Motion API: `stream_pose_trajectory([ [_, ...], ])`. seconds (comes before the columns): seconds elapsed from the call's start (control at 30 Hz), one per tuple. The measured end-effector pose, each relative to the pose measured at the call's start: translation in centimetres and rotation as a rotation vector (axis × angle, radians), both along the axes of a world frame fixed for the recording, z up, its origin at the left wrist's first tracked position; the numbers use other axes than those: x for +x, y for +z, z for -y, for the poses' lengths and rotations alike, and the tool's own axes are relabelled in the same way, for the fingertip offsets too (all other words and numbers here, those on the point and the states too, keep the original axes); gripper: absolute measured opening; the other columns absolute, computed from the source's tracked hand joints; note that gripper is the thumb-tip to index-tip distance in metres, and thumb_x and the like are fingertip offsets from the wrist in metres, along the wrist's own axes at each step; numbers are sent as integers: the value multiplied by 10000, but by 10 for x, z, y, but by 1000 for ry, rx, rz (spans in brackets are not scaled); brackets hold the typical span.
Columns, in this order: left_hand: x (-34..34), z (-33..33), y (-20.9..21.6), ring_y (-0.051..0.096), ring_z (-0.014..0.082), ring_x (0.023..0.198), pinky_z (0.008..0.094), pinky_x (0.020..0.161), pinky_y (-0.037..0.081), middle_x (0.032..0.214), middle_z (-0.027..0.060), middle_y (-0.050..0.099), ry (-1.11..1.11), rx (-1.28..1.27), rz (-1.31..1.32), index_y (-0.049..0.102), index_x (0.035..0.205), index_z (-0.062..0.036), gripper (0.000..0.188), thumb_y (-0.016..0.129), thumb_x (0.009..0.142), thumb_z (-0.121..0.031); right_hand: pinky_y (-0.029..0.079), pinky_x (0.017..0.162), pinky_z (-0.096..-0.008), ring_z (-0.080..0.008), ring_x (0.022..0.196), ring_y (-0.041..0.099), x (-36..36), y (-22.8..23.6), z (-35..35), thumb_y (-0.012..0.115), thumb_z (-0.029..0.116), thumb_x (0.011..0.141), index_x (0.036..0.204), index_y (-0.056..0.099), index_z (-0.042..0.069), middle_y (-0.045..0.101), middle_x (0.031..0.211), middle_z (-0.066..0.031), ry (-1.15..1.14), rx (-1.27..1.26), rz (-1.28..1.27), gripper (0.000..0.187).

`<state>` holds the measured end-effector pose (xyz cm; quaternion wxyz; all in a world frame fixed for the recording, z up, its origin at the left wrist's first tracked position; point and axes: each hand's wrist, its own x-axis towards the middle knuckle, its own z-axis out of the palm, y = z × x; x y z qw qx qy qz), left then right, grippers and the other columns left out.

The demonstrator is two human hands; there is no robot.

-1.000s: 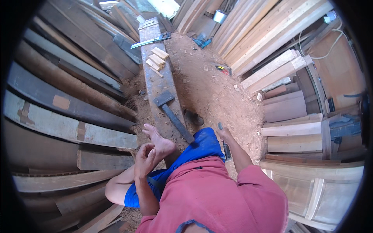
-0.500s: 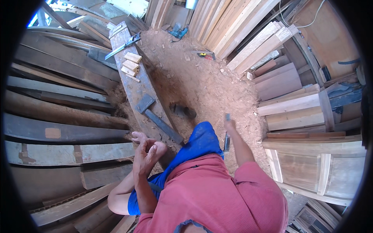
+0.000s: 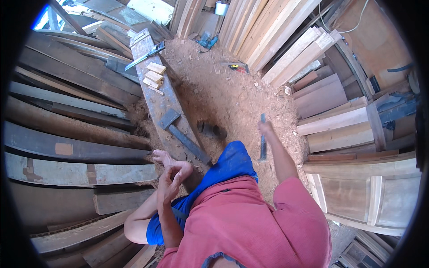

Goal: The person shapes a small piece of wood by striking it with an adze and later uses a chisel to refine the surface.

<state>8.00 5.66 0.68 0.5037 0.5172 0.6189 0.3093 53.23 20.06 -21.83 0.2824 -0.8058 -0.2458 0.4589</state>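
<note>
My right hand [image 3: 266, 128] is closed around a long, narrow blue-grey tool [image 3: 263, 149], like a chisel, held out over the shavings to the right of my knee. Slight blur hides its exact shape. My left hand [image 3: 168, 186] rests by my bare foot [image 3: 163, 159], its fingers curled in against the thumb; whether anything small is between them is hidden. A dark mallet [image 3: 187, 140] lies on the narrow wooden bench [image 3: 149, 100] ahead of that hand. Farther along the bench are several small pale wood blocks [image 3: 154, 77] and a handsaw [image 3: 145, 56].
Wood shavings [image 3: 241, 98] cover the floor. A dark round object [image 3: 212, 130] lies beside the bench. At the back are a blue power tool [image 3: 207, 41] and a yellow-and-red tool [image 3: 237, 68]. Stacked boards [image 3: 80, 152] line the left; planks [image 3: 297, 58] and a panelled door [image 3: 344, 194] line the right.
My right hand has risen a little away from me with the tool, which now tilts differently. The left hand's fingers have curled inward. My view has shifted slightly.
</note>
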Motion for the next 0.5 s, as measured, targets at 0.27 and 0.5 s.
stream_pose_trajectory([
  [0.27,-30,12,14,572,115,910,265,821,464,969,68,635,31,76,-81,576,1116,10,192,573,956,-97,349,366,-314,-136,416,454,-87,24,61,600,205,865,745,586,14,529,580,-63,303,-211,-143,226],
  [0.5,-49,43,15,550,108,910,255,834,451,972,31,611,167,126,26,580,1119,0,193,567,968,-120,505,690,-456,-352,770,649,-102,51,26,617,312,818,852,651,-23,653,810,-241,689,89,355,338],
])
